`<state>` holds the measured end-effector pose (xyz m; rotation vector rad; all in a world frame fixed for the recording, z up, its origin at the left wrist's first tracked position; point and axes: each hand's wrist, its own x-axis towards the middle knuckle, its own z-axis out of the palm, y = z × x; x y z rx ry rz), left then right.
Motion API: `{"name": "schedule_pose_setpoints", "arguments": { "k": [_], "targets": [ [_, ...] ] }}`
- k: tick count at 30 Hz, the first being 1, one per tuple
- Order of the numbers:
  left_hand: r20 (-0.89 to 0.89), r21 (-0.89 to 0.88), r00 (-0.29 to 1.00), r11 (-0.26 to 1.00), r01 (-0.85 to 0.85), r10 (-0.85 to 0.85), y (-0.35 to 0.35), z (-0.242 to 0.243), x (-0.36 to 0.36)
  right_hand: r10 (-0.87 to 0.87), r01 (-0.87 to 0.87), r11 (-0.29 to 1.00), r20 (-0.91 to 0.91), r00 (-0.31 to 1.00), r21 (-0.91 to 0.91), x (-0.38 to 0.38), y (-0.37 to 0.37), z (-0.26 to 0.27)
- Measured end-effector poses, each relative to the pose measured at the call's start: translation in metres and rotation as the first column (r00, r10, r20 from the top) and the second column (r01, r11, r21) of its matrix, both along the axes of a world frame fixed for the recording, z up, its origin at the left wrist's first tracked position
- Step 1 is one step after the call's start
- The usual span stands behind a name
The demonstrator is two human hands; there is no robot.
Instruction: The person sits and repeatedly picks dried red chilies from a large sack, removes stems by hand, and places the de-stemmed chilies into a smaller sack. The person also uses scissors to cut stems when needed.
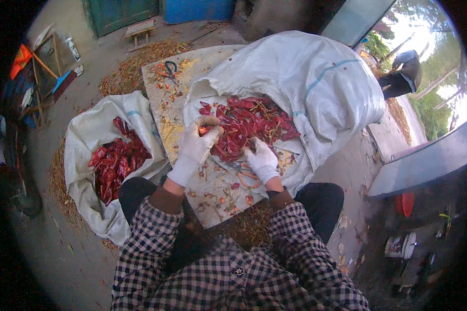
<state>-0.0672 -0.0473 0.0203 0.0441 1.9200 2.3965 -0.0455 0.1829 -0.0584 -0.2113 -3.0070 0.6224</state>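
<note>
My left hand (196,145), in a white glove with darker fingertips, has its fingers curled round a red dried chili pepper (205,130). My right hand (261,157), gloved too, touches the lower edge of a pile of dried red chilies (241,124); whether its fingers hold one is hidden. The pile spills from the mouth of a large white woven sack (319,77) lying on a board (214,194). Beside my right hand lie orange-handled scissors (249,179). Another pair of scissors (170,72) rests near the board's far left corner.
At my left stands an open white woven sack (78,155) with red chilies (118,167) inside. Dry stems (128,70) are heaped on the floor behind the board. Farther back are a small wooden stool (140,30) and a broom (64,81). A white bucket (400,245) is at the right.
</note>
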Motion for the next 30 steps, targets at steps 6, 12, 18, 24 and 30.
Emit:
{"name": "schedule_pose_setpoints", "arguments": {
  "k": [6,12,18,24,30],
  "targets": [
    [0.039,0.065,0.999,0.997,0.035,-0.038,-0.001,0.002,-0.001,-0.181,0.199,0.972,0.15,0.972,-0.122,-0.015,-0.017,-0.007],
    [-0.016,-0.05,1.0,0.999,0.006,-0.007,0.003,-0.001,0.001,-0.261,0.153,0.657,-0.033,0.965,-0.738,-0.009,0.021,-0.007],
    [0.01,-0.01,0.999,0.999,0.046,-0.046,0.005,0.004,0.005,-0.24,0.166,0.05,0.149,0.959,-0.985,0.009,0.036,0.018],
    [-0.261,-0.447,0.958,0.894,-0.01,-0.12,0.005,0.011,0.017,-0.193,0.078,-0.176,0.112,0.975,-0.981,0.028,0.037,0.028],
    [-0.292,-0.514,0.934,0.857,0.029,-0.206,0.009,0.014,0.02,-0.117,0.052,-0.357,0.099,0.988,-0.933,0.033,0.033,0.037]
  ]
}}
